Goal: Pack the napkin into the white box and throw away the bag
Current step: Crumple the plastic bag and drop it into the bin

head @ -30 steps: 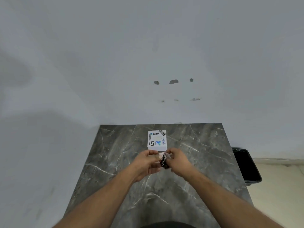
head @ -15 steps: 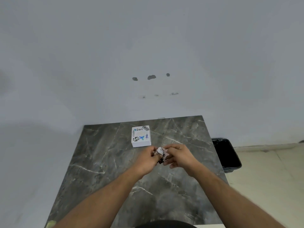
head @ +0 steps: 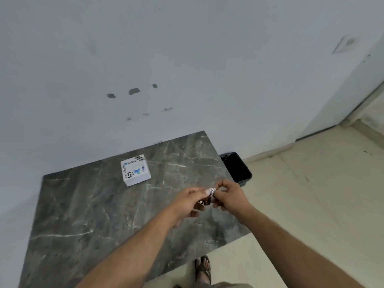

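Observation:
A small crumpled bag (head: pixel 208 196), white with dark brown print, is pinched between both hands above the right part of the dark marble table (head: pixel 87 208). My left hand (head: pixel 187 202) grips its lower left side. My right hand (head: pixel 229 196) holds its upper right end between thumb and fingers. The white box (head: pixel 136 170), closed and covered with stickers, lies on the table to the upper left of the hands, apart from them. No napkin is visible.
A black bin (head: pixel 236 167) stands on the floor against the wall, just past the table's right edge and beyond my right hand. Pale tiled floor (head: pixel 311 194) spreads to the right. A sandalled foot (head: pixel 203 269) shows below the table's near edge.
The view has swung to the right and tilted. Both hands, still holding the bag, have moved rightwards towards the table's right edge and the bin, farther from the box.

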